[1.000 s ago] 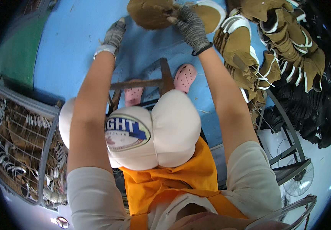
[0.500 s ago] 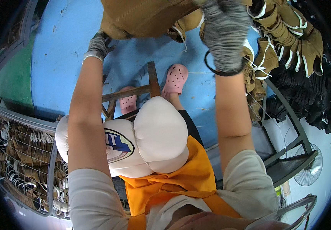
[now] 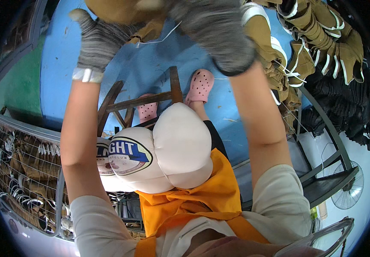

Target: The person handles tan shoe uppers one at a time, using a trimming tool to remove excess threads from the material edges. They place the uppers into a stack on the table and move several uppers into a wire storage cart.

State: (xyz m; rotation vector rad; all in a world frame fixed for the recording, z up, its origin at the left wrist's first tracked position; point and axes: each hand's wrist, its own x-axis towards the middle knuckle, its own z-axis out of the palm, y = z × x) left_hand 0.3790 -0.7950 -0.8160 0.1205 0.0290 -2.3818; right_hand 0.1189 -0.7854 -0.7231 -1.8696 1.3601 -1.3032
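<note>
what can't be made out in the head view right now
In the head view:
Brown piece: top cut off by the upper edge.
Left hand: fingertips lost at the brown piece, so its grip can't be told.
Right hand: blurred, its fingers unclear near the upper edge.
Left pink clog: partly hidden by a wooden bar.
Wire cage: contents too small behind its mesh to tell apart.

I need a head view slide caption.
Gloved left hand and right hand at a brown piece above blue floor, pink clogs nearby.
</note>
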